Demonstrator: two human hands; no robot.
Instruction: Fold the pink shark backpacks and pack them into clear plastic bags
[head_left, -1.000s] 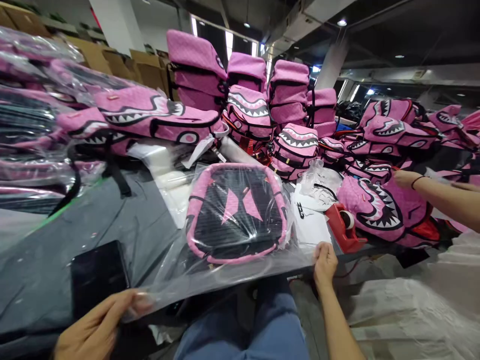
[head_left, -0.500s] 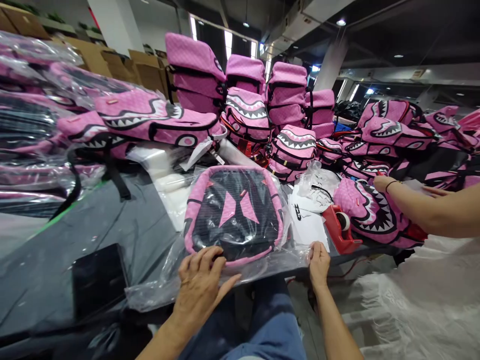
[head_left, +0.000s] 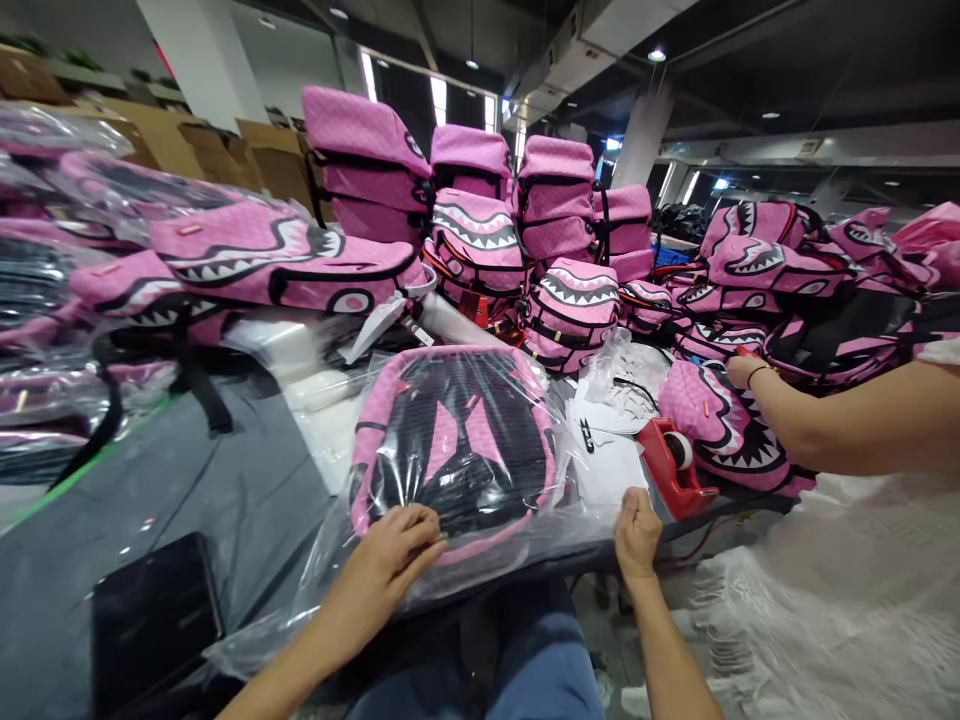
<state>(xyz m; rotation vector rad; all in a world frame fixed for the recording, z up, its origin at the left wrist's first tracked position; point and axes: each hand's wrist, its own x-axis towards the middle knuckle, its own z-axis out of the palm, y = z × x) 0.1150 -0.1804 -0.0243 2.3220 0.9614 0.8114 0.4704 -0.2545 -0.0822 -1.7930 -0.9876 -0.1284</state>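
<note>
Bench [head_left: 187,480], dark-covered, with pink shark-mouth backpacks [head_left: 480,240] stacked along its far side. Bagged backpack [head_left: 454,445] lies flat at the near edge inside a clear plastic bag [head_left: 577,470]. Left hand [head_left: 394,545], fingers curled, presses the bag's near end; right hand [head_left: 637,530] pinches its corner. Risks: slack film may slide off the edge or tear under pull; the red tape dispenser [head_left: 667,465] just beside could snag it.

1. Left hand [head_left: 394,545] at about seven o'clock in the view: bare, no ring, watch or glove; forearm bare, no sleeve in sight.
2. Right hand [head_left: 637,530] at about five o'clock: bare; wrist and forearm uncovered.
3. Blue trousers [head_left: 544,665] at six o'clock; plain cloth, lightly creased.
</note>
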